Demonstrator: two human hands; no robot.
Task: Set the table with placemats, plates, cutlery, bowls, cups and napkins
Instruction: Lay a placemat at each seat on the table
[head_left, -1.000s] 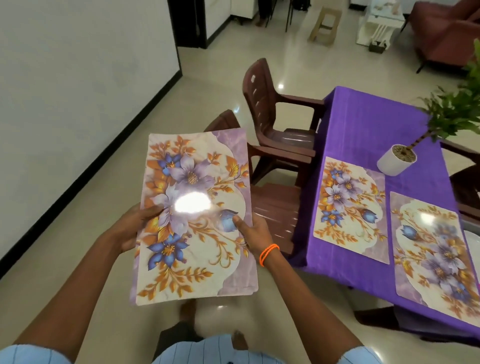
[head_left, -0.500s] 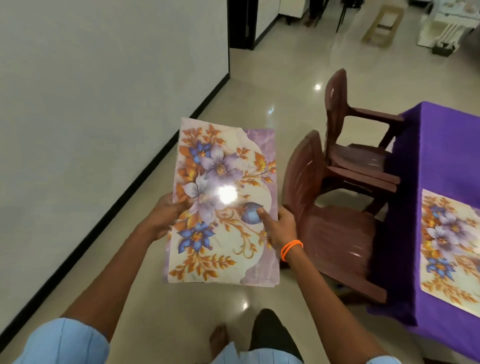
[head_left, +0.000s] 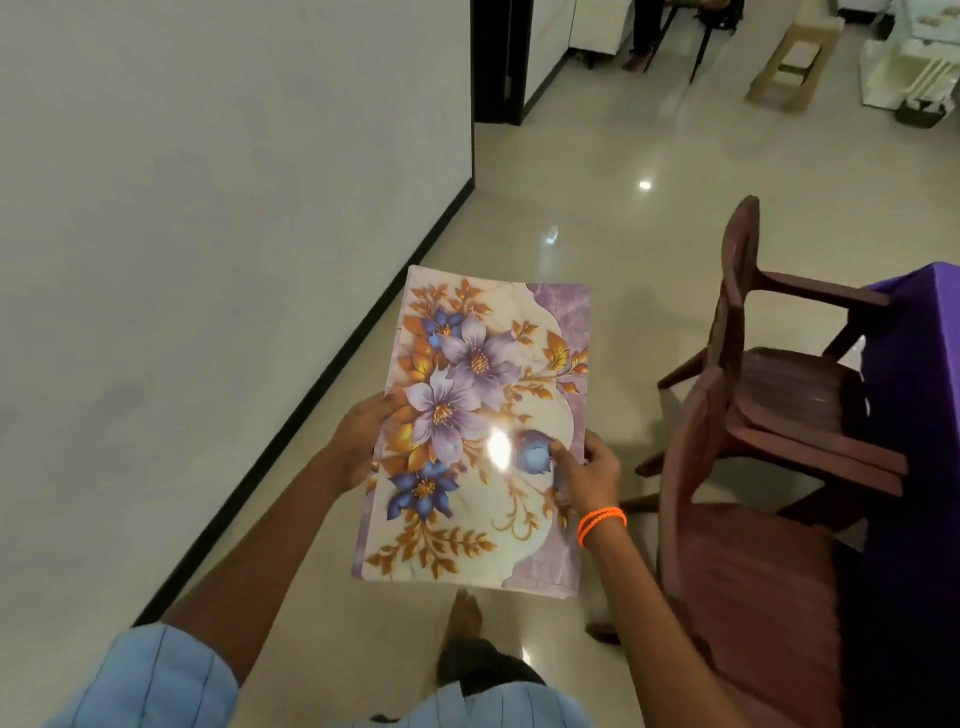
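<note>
I see the floral placemat (head_left: 478, 431) held in the air in front of the person, above the shiny floor (head_left: 597, 171), and not on the table. Its long axis runs away from the body, with the far short edge pointing toward the dark doorway and slightly to the left. The printed side faces up, and the purple marbled band is along its right edge.

The left hand (head_left: 361, 441) grips the left long edge, fingers curled under the mat. The right hand (head_left: 589, 467) pinches the right long edge, thumb on top near the blue bud; this wrist carries an orange band (head_left: 601, 524).

Two brown plastic chairs (head_left: 769, 415) stand at the right, beside the purple tablecloth (head_left: 919, 364).
</note>
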